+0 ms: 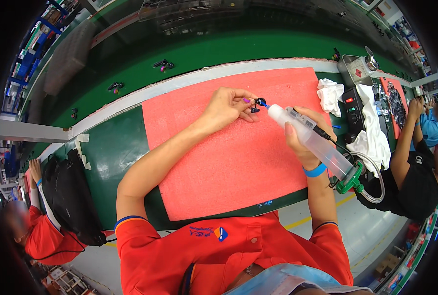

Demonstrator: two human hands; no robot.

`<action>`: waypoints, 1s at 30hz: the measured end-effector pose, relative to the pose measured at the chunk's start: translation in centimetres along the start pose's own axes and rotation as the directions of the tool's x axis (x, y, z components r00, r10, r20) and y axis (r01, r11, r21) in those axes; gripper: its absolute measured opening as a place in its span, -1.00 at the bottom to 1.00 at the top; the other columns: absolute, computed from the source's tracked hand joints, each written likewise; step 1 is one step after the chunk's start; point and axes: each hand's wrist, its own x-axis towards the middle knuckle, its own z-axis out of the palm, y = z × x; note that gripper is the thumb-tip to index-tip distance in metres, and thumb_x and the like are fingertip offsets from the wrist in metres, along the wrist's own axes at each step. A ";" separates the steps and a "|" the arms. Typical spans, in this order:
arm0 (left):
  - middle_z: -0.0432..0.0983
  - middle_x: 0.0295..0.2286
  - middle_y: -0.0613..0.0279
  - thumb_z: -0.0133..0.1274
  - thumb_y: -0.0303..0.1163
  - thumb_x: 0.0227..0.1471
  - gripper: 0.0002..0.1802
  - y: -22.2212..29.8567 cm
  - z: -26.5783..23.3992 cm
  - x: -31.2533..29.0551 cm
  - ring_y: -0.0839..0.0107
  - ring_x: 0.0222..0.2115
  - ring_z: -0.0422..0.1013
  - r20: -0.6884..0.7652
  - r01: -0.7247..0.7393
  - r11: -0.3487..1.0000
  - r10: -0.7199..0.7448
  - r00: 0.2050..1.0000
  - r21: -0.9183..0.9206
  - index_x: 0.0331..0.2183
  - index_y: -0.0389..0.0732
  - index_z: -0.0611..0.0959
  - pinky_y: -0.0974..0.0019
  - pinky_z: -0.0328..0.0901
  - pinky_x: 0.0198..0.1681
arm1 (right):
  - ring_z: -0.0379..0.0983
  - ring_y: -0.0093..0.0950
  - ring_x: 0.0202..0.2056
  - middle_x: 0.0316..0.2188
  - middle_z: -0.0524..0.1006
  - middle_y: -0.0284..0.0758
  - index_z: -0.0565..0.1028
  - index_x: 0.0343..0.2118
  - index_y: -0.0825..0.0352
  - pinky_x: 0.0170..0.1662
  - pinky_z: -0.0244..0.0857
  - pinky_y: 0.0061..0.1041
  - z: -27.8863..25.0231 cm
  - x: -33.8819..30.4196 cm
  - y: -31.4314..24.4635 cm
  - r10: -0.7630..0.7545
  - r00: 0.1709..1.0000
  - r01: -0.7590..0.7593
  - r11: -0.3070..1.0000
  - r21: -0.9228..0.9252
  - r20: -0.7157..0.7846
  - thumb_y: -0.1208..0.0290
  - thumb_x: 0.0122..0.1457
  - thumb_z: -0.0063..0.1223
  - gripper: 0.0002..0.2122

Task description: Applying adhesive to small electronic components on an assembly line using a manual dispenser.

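My left hand (224, 109) pinches a small dark part (255, 109) with a purple bit, above a pink foam sheet (229, 172). Wrapped round a clear dispensing syringe (330, 156) is my right hand (301, 140). The syringe has a white front end, a blue nozzle (262, 102) and a green cap (350, 178) with a clear tube. Its nozzle tip meets or nearly meets the dark part; the exact contact is too small to tell. A blue band circles my right wrist.
Beyond the foam runs a green belt (219, 46) carrying small dark parts (164, 65). To the right are white cloths (330, 96), a black control box (352, 112) and a metal container (354, 70). A black bag (71, 191) sits left; co-workers are on both sides.
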 end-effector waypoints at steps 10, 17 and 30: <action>0.43 -0.50 0.04 -0.16 -0.52 -0.04 -0.80 -0.1 0.0 0.4 0.34 -0.52 0.44 -0.027 0.003 1.000 -0.003 1.000 0.011 -0.35 -0.44 0.45 0.45 0.37 -0.46 | 0.45 -0.49 -0.49 -0.51 0.48 -0.25 0.42 -0.41 0.44 -0.40 0.32 -0.61 0.0 0.6 0.4 -0.037 0.999 0.037 0.999 0.009 0.014 0.49 -0.24 0.14 -0.73; 0.43 -0.53 0.05 -0.18 -0.52 -0.03 -0.80 0.1 -0.4 0.4 0.37 -0.55 0.44 -0.062 -0.037 0.999 0.036 0.997 -0.016 -0.36 -0.46 0.44 0.44 0.37 -0.50 | 0.42 -0.48 -0.45 -0.48 0.47 -0.23 0.40 -0.42 0.41 -0.37 0.30 -0.58 0.1 -0.4 1.2 0.067 0.998 -0.064 0.981 0.181 -0.015 0.48 -0.23 0.11 -0.75; 0.36 -0.49 0.16 0.07 -0.56 -0.50 -0.89 -0.1 -9.3 7.2 0.20 -0.33 0.21 -0.264 0.010 0.312 0.787 0.558 0.950 -0.67 -0.20 0.58 0.24 0.17 -0.37 | 0.37 -0.41 -0.54 -0.37 0.35 -0.09 0.21 -0.23 0.48 -0.48 0.35 -0.52 0.6 -0.9 2.0 0.060 0.952 0.074 0.908 0.413 -0.301 0.34 -0.07 0.03 -0.60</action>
